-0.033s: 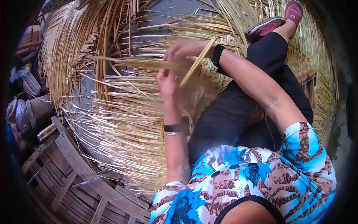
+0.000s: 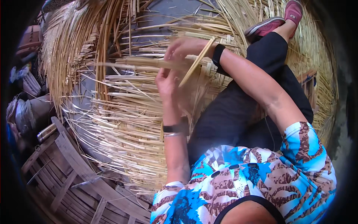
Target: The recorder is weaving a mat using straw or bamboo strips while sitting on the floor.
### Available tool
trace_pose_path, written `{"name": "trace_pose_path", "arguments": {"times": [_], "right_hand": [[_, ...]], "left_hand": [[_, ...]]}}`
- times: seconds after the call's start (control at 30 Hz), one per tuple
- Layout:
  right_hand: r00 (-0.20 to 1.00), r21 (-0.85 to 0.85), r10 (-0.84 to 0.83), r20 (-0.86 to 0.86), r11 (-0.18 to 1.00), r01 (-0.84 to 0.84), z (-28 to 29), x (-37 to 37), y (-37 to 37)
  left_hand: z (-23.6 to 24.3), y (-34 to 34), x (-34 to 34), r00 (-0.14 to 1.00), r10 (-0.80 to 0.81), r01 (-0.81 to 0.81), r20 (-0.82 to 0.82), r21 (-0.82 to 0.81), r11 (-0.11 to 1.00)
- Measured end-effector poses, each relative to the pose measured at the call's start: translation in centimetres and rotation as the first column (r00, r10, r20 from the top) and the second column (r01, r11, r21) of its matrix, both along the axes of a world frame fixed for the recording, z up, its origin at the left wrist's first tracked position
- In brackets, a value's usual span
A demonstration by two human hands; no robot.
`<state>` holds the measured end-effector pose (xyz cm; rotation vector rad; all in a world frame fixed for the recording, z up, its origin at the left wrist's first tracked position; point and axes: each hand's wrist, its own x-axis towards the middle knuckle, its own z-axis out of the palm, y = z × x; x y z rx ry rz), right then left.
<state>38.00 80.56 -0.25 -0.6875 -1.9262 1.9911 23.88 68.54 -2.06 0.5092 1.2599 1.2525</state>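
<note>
Floor, wooden frame beside matting

Over my feed, I see the blurred straw strip has dipped slightly at its left end; the left hand has edged barely leftward.

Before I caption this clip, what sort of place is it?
Probably a small hand-weaving workspace: a pale-yellow mat of woven flat strips covers much of the ground, long tan strips lie at upper left, and a brown slatted wooden frame sits at lower left.
</note>
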Motion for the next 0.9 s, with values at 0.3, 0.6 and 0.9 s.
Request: {"name": "trace_pose_path", "arguments": {"times": [0.3,0.6,0.9], "right_hand": [[0.730,0.154,-0.552,0.404,0.827,0.540,0.5,3.9,1.2],[0.951,-0.170,-0.272,0.147,0.940,0.295,2.6,6.9,1.8],[0.777,0.540,-0.374,0.506,0.840,0.052,-0.5,5.9,4.1]], "left_hand": [[1.8,-0.1,3.9,0.474,0.315,-0.216,-0.822,0.238,0.947],[-0.5,2.9,3.3,0.527,-0.107,0.457,-0.843,0.176,0.872],[2.5,0.9,5.9,0.722,-0.019,0.153,-0.691,0.133,0.979]]}}
